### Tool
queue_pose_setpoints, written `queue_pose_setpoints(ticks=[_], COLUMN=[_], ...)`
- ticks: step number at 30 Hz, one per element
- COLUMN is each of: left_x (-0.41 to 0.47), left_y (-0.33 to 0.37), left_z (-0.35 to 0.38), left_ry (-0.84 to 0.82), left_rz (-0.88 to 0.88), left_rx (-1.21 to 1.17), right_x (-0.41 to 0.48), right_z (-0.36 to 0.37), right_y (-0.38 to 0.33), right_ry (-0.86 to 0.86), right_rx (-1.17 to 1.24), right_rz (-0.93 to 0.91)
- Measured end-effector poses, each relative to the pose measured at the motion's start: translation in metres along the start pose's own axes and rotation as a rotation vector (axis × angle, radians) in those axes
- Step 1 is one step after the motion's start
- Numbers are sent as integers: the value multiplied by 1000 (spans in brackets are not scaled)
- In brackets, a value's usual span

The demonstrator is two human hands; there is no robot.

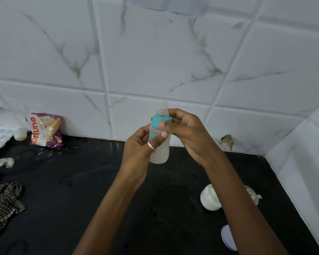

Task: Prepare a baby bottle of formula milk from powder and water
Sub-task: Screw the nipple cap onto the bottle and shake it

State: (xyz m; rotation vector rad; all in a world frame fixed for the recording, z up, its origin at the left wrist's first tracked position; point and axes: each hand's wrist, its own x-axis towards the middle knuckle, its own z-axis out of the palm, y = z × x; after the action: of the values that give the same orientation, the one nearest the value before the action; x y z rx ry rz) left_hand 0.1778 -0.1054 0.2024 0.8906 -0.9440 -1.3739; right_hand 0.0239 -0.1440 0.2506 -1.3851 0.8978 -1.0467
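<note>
From the head view, the only one we get: the bottle [159,152] is up in the air, upright, held above the middle of the desk [99,181] and in front of the tiled wall [155,52]. The left hand [138,153] is wrapped round its body, thumb across the front. The right hand [188,133] is curled on the blue collar [161,120], thumb pressed on its front edge, fingers round the back. The clear teat [164,107] pokes out above.

The liquid inside looks cloudy, so I'd say powder and water are both in and this is the cap being screwed on. That's my reading, not something I can prove from here.

To do it well, I'd keep the left hand firm and steady on the body and let the right do all the turning. The bottle should stay upright so nothing creeps into the threads. The collar needs to sit level; if it goes on crooked it will leak once shaken. I'd turn it until snug and no harder. Fingers should stay on the collar and off the teat, which wants to stay clean.

Down by the desk's right edge there's a white jar [209,199], partly behind the right forearm, and a pale lid [228,238] nearer the front. A packet [44,129] leans at the back left, and a checked cloth [4,203] lies at the left edge.
</note>
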Motion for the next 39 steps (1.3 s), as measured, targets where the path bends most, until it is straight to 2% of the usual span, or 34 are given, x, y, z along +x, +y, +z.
queue_pose_setpoints(ticks=[5,8,12,21,25,32,39], left_x=[0,0,5,7,7,7,4], left_y=[-9,-14,-13,-12,-12,-9,-11], left_z=[9,10,3,-5,-5,-10,-2], left_ry=[206,262,121,-153,-268,-334,-165], left_rz=[231,275,171,-33,-48,-68,20], left_rx=[281,357,174,-170,-190,-112,-16], right_x=[0,0,0,-2,-5,-6,-6], right_z=[7,11,5,-9,-10,-13,-8], right_y=[7,8,6,-3,-3,-5,-2], right_ry=[112,148,118,-109,-161,-174,-67], right_rx=[-45,-80,-108,-87,-123,-143,-109], right_rz=[4,6,9,-15,-29,-31,-28])
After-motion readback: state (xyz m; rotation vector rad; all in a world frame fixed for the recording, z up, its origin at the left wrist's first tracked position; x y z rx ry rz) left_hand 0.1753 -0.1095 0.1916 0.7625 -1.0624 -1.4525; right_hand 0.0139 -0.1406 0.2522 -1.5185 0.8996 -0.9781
